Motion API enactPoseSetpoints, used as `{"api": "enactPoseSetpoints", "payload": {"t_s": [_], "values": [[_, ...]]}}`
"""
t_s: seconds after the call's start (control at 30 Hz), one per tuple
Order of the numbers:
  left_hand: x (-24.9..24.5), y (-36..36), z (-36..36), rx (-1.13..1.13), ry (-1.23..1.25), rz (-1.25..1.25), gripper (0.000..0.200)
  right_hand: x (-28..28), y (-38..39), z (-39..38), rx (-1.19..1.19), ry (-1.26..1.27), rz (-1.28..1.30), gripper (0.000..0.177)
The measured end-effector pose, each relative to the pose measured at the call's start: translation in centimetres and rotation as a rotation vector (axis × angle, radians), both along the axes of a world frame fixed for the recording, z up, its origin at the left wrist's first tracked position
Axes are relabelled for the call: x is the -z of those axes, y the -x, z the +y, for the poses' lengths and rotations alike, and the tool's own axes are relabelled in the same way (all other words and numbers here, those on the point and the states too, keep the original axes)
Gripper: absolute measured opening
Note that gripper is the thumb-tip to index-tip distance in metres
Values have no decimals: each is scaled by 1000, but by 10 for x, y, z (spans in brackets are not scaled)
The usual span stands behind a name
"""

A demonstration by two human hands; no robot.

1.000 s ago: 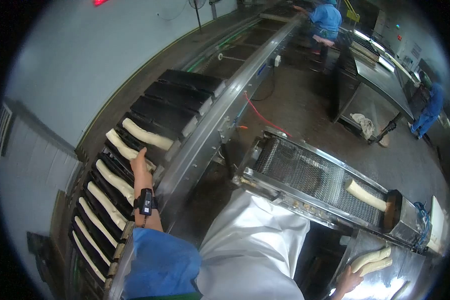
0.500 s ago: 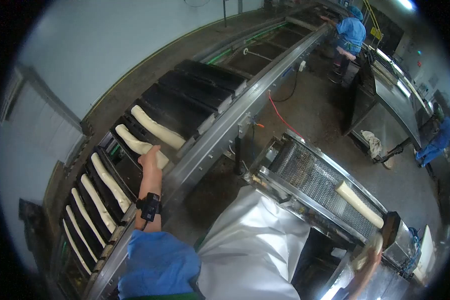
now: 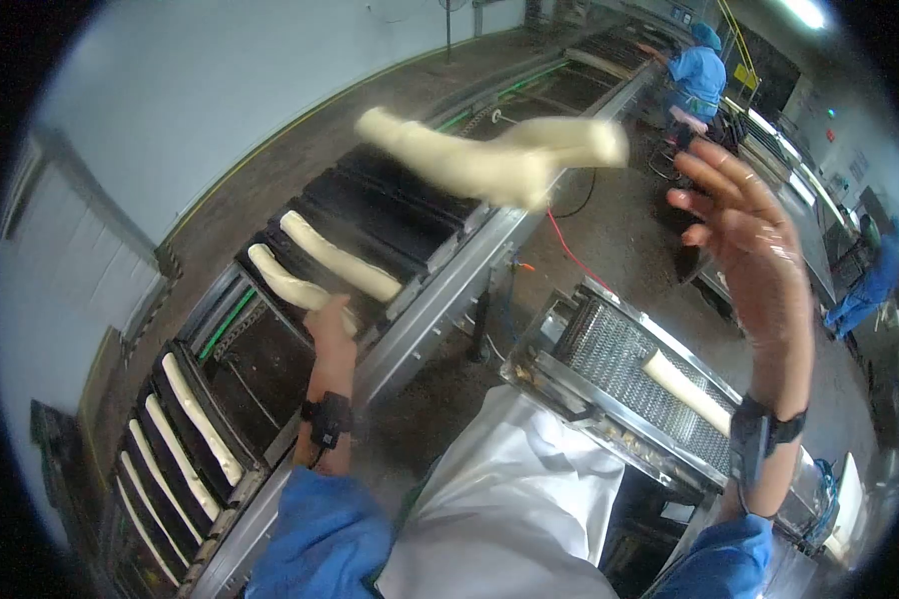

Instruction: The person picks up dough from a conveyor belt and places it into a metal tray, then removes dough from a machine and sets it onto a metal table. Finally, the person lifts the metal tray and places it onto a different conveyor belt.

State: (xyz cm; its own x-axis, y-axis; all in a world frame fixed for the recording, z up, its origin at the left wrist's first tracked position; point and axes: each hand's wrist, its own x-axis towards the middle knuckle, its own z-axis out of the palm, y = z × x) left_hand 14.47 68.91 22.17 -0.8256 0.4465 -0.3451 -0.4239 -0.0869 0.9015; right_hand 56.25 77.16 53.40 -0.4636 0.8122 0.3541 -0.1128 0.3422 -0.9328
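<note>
My left hand (image 3: 331, 321) is closed over the near end of a dough roll (image 3: 288, 283) lying in a dark pan. A second dough roll (image 3: 336, 257) lies beside it, farther along the line. In mid-air above the dark pans, a bent, motion-smeared length of dough (image 3: 469, 165) hangs apart from both hands. To its right, my right hand (image 3: 749, 225) is raised with its fingers spread and nothing in them. On the metal mesh belt (image 3: 609, 344) rests another dough roll (image 3: 684, 391), partly hidden by my right wrist.
Several long dough strips (image 3: 200, 419) sit in pans at the left of the conveyor. A metal rail (image 3: 430, 299) edges the pan line. A co-worker (image 3: 697, 75) in blue stands at the far end; another person (image 3: 869, 280) is at the right edge. A red cable (image 3: 569, 250) hangs beside the line.
My right hand has risen from beside the mesh belt and opened; a length of dough now appears in the air. The pans have shifted, widening a gap left of my left hand.
</note>
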Motion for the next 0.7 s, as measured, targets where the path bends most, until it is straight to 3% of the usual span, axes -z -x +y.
{"api": "enactPoseSetpoints", "payload": {"t_s": [0.03, 0.1, 0.17, 0.2, 0.23, 0.27, 0.33, 0.37, 0.4, 0.47, 0.57, 0.7], "values": [[-4, -3, -2, 11, -34, 18, 58, 15, 2, 9, 115, 16, -119, 56], [-9, -5, -3, 18, -65, 32, 61, 62, -4, 29, 212, 81, -297, 39], [1, -5, -2, -19, -17, 76, 63, 149, -32, 59, 263, 130, -561, 36], [-2, -5, -3, -19, -14, 73, 63, 209, -59, 81, 313, 37, -688, 38], [-6, -5, -3, -59, 4, 17, 62, 253, -86, 92, 256, -190, -1000, 43], [-10, -5, -2, -96, 18, -39, 62, 276, -90, 84, 369, -101, -1294, 49], [-9, -7, -4, -53, -27, -27, 62, 348, -112, 80, 467, 43, -1480, 46], [-5, -7, -4, -8, -63, -11, 62, 349, -105, 59, 499, -239, -1556, 40], [-5, -10, -4, -7, -64, -16, 62, 334, -87, 41, 624, -256, -1581, 38], [-4, -17, -4, -97, -26, -15, 62, 320, -73, 33, 580, -242, -1621, 39], [-2, -11, -6, -27, -68, -30, 64, 299, -58, 45, 606, -104, -1529, 38], [-5, -13, -15, -19, -106, -32, 63, 236, -88, 108, 756, -251, -712, 34]]}}
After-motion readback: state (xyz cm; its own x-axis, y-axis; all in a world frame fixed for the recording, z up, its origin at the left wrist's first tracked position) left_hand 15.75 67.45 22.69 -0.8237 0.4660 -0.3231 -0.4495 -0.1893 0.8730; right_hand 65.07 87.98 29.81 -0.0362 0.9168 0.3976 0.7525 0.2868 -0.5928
